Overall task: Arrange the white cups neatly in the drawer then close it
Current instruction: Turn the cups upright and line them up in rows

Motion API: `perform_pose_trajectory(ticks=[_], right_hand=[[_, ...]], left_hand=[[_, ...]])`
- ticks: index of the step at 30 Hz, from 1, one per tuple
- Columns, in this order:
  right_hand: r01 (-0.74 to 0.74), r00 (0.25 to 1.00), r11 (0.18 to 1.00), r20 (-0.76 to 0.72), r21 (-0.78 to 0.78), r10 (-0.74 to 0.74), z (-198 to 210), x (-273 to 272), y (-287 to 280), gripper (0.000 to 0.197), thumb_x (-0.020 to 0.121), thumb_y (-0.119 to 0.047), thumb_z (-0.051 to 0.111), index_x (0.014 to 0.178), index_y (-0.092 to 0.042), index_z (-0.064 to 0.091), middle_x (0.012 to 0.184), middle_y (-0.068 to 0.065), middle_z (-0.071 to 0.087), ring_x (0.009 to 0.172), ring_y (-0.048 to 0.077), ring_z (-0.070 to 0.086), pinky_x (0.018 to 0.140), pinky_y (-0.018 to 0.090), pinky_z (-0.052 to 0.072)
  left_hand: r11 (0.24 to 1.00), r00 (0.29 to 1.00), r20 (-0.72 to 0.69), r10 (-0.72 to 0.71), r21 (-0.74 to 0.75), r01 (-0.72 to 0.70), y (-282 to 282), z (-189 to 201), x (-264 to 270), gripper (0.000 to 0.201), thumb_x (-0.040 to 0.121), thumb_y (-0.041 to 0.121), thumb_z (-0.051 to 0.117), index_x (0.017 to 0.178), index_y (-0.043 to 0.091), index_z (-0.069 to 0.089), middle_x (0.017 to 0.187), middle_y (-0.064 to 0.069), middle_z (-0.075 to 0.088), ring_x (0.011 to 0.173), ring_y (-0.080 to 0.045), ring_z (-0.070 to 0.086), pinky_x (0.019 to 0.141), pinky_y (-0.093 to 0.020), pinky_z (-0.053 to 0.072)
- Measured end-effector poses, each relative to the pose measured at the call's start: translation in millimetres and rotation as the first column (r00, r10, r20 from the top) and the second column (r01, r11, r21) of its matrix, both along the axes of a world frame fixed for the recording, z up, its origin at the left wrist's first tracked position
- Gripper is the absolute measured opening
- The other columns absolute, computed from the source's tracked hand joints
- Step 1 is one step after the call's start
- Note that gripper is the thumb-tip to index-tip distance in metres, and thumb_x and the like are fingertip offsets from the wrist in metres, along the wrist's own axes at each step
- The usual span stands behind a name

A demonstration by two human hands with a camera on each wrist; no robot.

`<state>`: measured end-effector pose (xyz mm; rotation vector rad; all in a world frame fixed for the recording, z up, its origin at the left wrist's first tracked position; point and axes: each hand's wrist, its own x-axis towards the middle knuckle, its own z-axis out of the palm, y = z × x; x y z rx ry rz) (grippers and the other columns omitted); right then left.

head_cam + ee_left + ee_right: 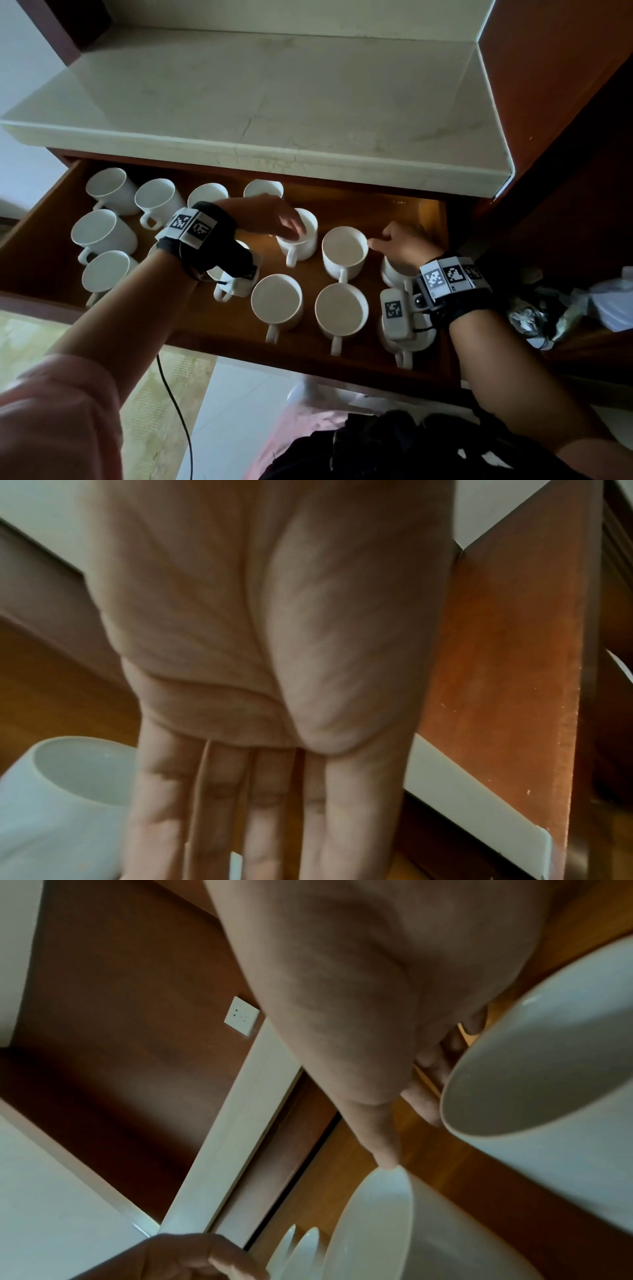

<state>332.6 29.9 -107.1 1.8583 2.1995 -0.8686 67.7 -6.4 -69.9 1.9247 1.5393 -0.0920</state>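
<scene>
Crowding the drawer [41, 219], white cups [345, 253] around both hands' slack, ungrasping fingers [291, 229].

Black wrist straps [212, 240] carry white checkered tags [448, 275].

An open drawer [41, 246] sits below a countertop [260, 96]. Cups [102, 231] fill its left side in rows; more cups [344, 251] stand upright in its middle and right, handles toward the front edge.
</scene>
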Motion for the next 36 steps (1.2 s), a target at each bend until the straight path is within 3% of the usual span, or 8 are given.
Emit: perform_pose_trajectory(ticks=[4,9,12,16,21,23,31,36], right_hand=[[-0.041,0.997,0.999,0.057,-0.027,0.043,7,-7,-2,0.059,0.093,-0.049,0.048,0.134,-0.007,0.043,0.139,0.012,0.045,0.127,0.028,0.043,0.102,0.037,0.036],[-0.012,0.990,0.998,0.141,-0.069,0.022,27,-18,-9,0.071,0.088,-0.056,0.052,0.144,-0.016,0.033,0.150,0.007,0.030,0.136,0.025,0.033,0.107,0.037,0.032],[0.029,0.988,0.997,0.150,-0.070,-0.018,35,-37,-18,0.073,0.087,-0.057,0.052,0.145,-0.018,0.030,0.151,0.006,0.030,0.136,0.024,0.033,0.104,0.035,0.033],[0.091,0.988,0.993,0.129,-0.072,-0.082,33,-72,-30,0.077,0.085,-0.061,0.053,0.145,-0.018,0.030,0.145,0.006,0.039,0.125,0.025,0.045,0.101,0.037,0.039],[0.113,0.979,0.992,0.177,-0.059,-0.101,21,-100,-37,0.086,0.086,-0.058,0.054,0.150,-0.013,0.017,0.156,0.010,0.016,0.142,0.030,0.022,0.113,0.044,0.026],[0.106,0.977,0.993,0.190,-0.056,-0.094,19,-106,-35,0.088,0.086,-0.058,0.053,0.151,-0.012,0.014,0.158,0.010,0.011,0.144,0.030,0.016,0.113,0.043,0.021],[0.083,0.960,0.992,0.275,-0.095,-0.053,8,-106,-17,0.093,0.081,-0.058,0.061,0.151,-0.018,0.014,0.158,0.011,0.011,0.143,0.032,0.017,0.111,0.045,0.024],[0.060,0.971,0.989,0.238,-0.132,-0.027,3,-100,-11,0.094,0.079,-0.059,0.063,0.149,-0.016,0.017,0.157,0.011,0.012,0.141,0.031,0.022,0.108,0.042,0.029]], left_hand=[[0.993,0.998,0.037,-0.051,0.106,0.047,1,-4,-9,0.034,0.091,0.028,0.063,0.124,0.025,0.060,0.123,0.010,0.061,0.106,-0.001,0.056,0.090,-0.016,0.041],[0.986,0.987,-0.049,-0.153,0.058,0.156,2,-13,-29,0.058,0.088,0.038,0.064,0.141,0.025,0.042,0.149,0.004,0.036,0.136,-0.016,0.033,0.110,-0.033,0.029],[0.984,0.984,-0.032,-0.173,0.047,0.174,0,-14,-37,0.066,0.088,0.041,0.062,0.146,0.026,0.033,0.153,0.002,0.026,0.141,-0.020,0.023,0.112,-0.035,0.023],[0.986,0.990,0.006,-0.142,0.093,0.141,3,-20,-40,0.070,0.088,0.041,0.063,0.146,0.022,0.029,0.152,-0.004,0.028,0.139,-0.026,0.027,0.112,-0.040,0.026],[0.995,0.996,0.006,-0.090,0.045,0.090,8,-30,-34,0.077,0.085,0.043,0.065,0.148,0.023,0.025,0.150,-0.011,0.028,0.136,-0.033,0.029,0.109,-0.046,0.030],[0.995,0.995,0.001,-0.095,0.024,0.095,9,-30,-32,0.080,0.084,0.044,0.066,0.148,0.024,0.022,0.151,-0.011,0.027,0.138,-0.033,0.028,0.109,-0.046,0.030],[0.999,0.999,-0.024,-0.045,-0.030,0.044,24,-33,-24,0.083,0.083,0.042,0.068,0.150,0.025,0.021,0.151,-0.004,0.031,0.137,-0.025,0.033,0.108,-0.039,0.030],[1.000,0.999,0.051,-0.013,0.001,0.013,24,-45,-18,0.091,0.068,0.040,0.081,0.144,0.031,0.031,0.141,-0.001,0.045,0.128,-0.023,0.044,0.103,-0.042,0.041]])
